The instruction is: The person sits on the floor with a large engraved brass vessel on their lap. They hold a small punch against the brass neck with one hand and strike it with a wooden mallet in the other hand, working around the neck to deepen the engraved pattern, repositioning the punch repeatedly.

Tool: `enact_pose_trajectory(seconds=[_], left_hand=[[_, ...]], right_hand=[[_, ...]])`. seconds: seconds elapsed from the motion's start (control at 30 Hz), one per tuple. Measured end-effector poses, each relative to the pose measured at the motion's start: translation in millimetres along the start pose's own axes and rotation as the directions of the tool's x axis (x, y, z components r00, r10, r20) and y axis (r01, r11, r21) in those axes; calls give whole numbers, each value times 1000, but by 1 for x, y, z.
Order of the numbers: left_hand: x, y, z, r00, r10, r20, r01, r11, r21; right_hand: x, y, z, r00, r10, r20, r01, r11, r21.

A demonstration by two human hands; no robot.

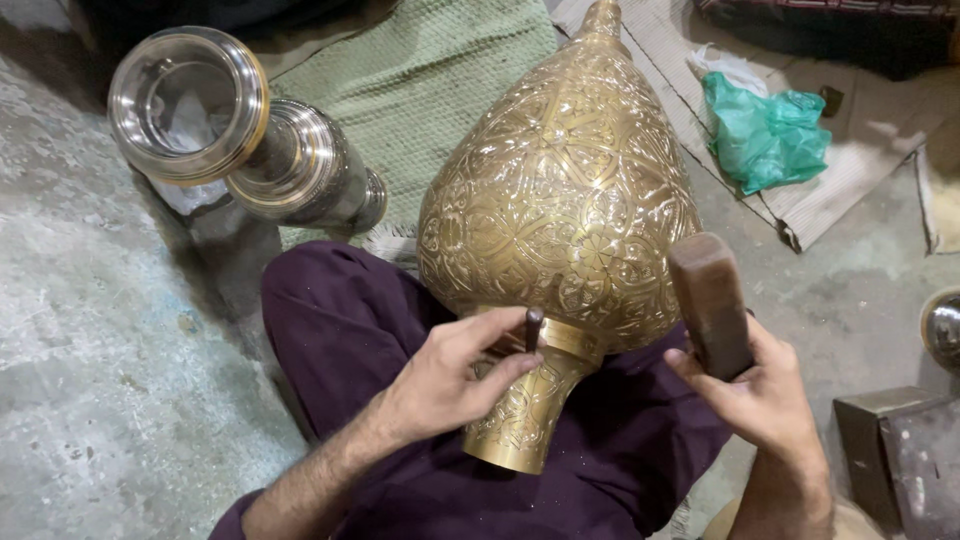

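Now the left hand [445,375] pinches a small punch [534,328] against the brass vessel [560,200]. The right hand [765,395] grips a wooden mallet [710,300]; light, straight taps are safest.

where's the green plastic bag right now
In the head view the green bag lies upper right on a mat, right of the brass vessel, beyond the right hand.

The grey concrete floor [110,400] carries a green woven mat [420,90] and flattened cardboard [850,150]. A crumpled green plastic bag [765,135] lies on the cardboard; a silvery metal vessel [240,140] apparently rests at the mat's edge.
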State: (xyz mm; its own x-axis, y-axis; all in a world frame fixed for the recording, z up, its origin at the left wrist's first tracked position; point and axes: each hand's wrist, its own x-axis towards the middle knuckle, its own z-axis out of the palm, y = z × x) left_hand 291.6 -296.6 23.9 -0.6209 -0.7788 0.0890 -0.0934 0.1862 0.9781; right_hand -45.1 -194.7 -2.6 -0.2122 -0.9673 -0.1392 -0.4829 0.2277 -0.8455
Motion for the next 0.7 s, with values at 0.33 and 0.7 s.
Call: enact_pose_trajectory(seconds=[0.33,0.7], left_hand=[[8,2,9,997,10,77,-9,1000,-1],[15,4,20,987,36,158,-58,989,134]], right_hand=[[-4,-7,0,997,80,3,-79,995,-60],[8,-40,-7,993,-95,63,112,913,-392]])
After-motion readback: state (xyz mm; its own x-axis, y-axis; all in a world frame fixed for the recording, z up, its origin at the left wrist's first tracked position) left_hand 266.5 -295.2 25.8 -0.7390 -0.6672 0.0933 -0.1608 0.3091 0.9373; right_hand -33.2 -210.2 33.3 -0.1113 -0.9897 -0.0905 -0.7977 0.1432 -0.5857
